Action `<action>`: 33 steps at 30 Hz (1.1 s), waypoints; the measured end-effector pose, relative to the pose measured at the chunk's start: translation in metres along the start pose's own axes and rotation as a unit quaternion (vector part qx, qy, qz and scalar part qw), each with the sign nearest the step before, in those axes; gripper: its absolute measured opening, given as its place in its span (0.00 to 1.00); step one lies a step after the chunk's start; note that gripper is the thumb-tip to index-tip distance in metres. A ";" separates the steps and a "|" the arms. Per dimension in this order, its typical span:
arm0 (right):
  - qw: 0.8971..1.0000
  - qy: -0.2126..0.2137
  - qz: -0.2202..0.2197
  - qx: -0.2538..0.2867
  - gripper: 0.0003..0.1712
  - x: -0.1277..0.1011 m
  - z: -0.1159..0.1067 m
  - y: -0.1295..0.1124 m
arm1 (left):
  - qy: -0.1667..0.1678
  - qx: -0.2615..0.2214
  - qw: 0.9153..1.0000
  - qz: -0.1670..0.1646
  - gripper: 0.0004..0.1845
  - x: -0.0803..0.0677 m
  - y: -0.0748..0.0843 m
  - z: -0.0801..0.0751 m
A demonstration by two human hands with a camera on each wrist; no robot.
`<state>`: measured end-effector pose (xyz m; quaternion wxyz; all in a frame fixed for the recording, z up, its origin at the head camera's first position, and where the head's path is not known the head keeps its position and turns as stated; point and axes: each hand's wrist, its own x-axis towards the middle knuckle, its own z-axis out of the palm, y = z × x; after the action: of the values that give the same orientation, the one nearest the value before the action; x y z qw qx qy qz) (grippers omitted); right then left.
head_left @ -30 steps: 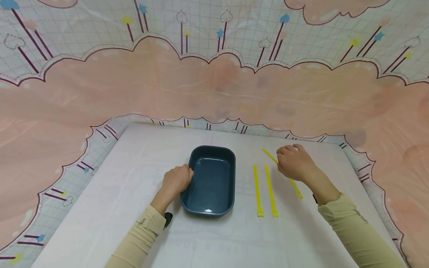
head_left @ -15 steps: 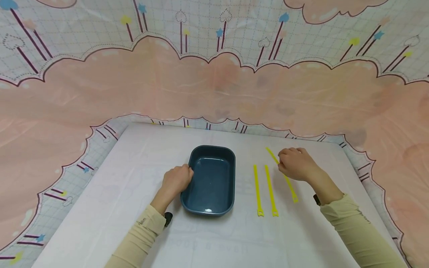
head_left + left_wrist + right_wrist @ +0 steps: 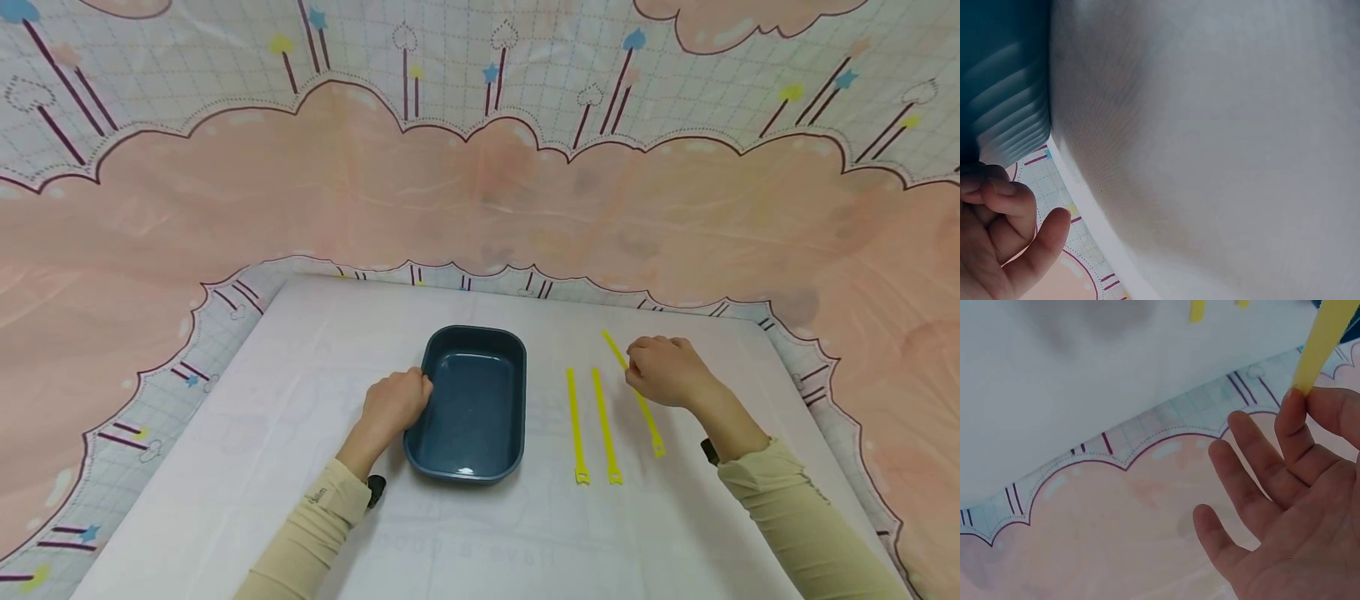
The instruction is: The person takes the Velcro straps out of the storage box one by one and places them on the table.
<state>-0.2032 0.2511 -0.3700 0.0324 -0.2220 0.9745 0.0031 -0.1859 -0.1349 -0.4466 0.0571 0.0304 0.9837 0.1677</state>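
Observation:
On the table stands a dark blue rectangular plastic tray (image 3: pixel 472 408), its inside bare in the head view. My left hand (image 3: pixel 395 404) grips its left rim; the left wrist view shows curled fingers (image 3: pixel 1013 203) against the tray's ribbed side (image 3: pixel 1013 119). To the right, my right hand (image 3: pixel 667 372) pinches a yellow velcro cable tie (image 3: pixel 648 421) near its middle, between thumb and index finger, with its slotted end towards me. The other fingers (image 3: pixel 1244 478) are spread loosely in the right wrist view. Two more yellow ties (image 3: pixel 575 429) lie side by side between tray and right hand.
A white cloth or sheet covers the table (image 3: pixel 480 533). Behind and around it hangs a pink patterned curtain (image 3: pixel 480 200). Black wrist bands (image 3: pixel 377 490) show at both sleeves.
My right hand has shifted slightly right and towards me with the yellow tie, whose slotted end has swung left and lower. My left hand, the tray and the two lying ties stay put.

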 end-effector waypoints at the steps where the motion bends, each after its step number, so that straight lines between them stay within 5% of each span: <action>1: 1.000 -0.001 0.001 -0.001 0.10 0.000 0.001 0.000 | 0.000 0.000 1.000 0.000 0.17 0.000 0.000 0.000; 33: 0.996 -0.072 0.045 0.023 0.09 -0.004 0.017 0.004 | -0.002 0.001 1.000 0.000 0.17 -0.001 0.000 0.000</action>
<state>-0.2002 0.2567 -0.3868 0.1078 -0.1764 0.9784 -0.0018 -0.1847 -0.1346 -0.4463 0.0587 0.0309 0.9838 0.1664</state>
